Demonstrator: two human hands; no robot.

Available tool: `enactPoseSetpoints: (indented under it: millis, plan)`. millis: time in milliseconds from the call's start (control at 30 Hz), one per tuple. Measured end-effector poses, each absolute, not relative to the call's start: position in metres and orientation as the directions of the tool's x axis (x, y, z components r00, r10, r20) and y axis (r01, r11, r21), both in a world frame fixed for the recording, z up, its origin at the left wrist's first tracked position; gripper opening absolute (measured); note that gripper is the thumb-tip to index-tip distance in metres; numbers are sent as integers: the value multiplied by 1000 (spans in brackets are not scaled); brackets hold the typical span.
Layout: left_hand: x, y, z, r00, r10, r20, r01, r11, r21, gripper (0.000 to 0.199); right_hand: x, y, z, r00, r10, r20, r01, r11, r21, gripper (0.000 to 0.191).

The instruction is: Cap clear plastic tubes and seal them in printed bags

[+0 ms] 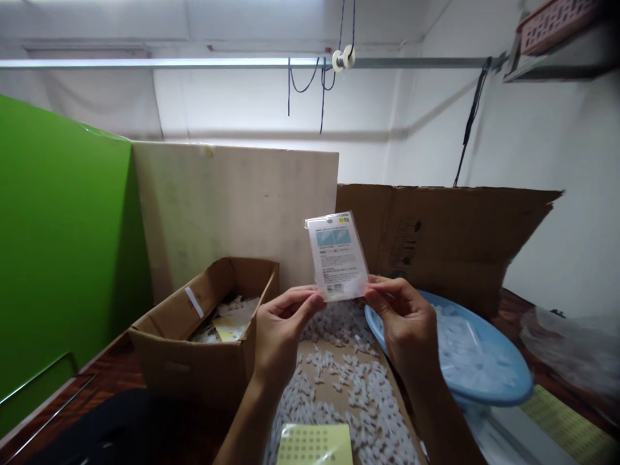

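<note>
The biggest thing before me is the bright green panel [62, 232], standing at the left side. Next to it stands the white board [232, 206], and to the right of this board the brown cardboard sheet [450, 239] with an uneven edge. Below, at the left, I see the open cardboard box [203, 355], which has some papers inside, one of them yellowish. The blue basin [520, 391] is at the right, beyond my right hand [409, 320], and it contains whitish, partly transparent items.

My left hand [283, 326] pinches the lower left corner of the printed card packet [340, 258] between thumb and fingers, and my right hand pinches the lower right corner in the same manner. So the packet is raised in front of me, its top leaning slightly to the left, with two blue pictures and small text facing me. Under my hands lies the yellow dotted sheet [314, 444], and around it many small white pieces [372, 394] are scattered.
</note>
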State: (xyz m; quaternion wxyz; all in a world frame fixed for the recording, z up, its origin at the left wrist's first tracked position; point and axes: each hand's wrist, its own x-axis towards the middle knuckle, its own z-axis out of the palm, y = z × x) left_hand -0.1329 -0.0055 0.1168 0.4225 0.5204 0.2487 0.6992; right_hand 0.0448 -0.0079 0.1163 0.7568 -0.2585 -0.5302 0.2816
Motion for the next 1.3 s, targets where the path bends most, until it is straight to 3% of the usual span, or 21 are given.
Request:
enactPoseSetpoints:
  millis: [200,400,667,933,1300]
  plan:
    - [-133,-8,118,-201,780,593,-169,-624,763,10,39,-14,120,202,766,610,-242,643,-727,14]
    - [-135,-9,118,-194,757,624,-153,-652,743,7,38,-11,116,212,759,615,-269,651,-710,15]
    - [-135,-9,118,-209,793,572,-149,-604,783,14,35,-12,116,307,691,655,-61,701,-710,23]
    - [-139,-7,115,-173,822,543,-121,-565,817,15,32,-12,119,364,671,646,4,692,-722,27]
    - [-135,-11,115,-196,788,584,-49,-603,797,12,21,-2,115,502,688,523,-139,662,-737,45]
